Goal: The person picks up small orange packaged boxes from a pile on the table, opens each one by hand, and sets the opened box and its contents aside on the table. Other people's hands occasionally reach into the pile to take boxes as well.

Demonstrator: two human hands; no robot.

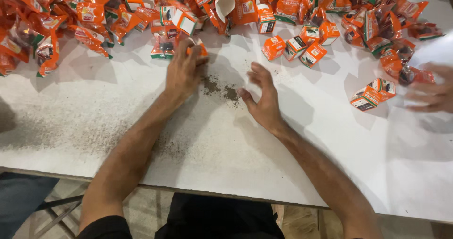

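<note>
My left hand (183, 70) reaches forward over the white table (226, 149), its fingers closed around a small orange packet (198, 48) at the edge of the pile. My right hand (262, 97) hovers just right of it with fingers spread and curled, holding nothing. Between the two hands lies a smear of dark powder (219, 89) on the table. Small orange cartons (295, 48) stand a short way beyond my right hand.
A heap of orange plastic pouches (71, 22) and small orange boxes (188, 19) runs along the far side. Another person's hand (432, 92) reaches in at the right edge near two cartons (373, 93). The table's near edge runs above my lap.
</note>
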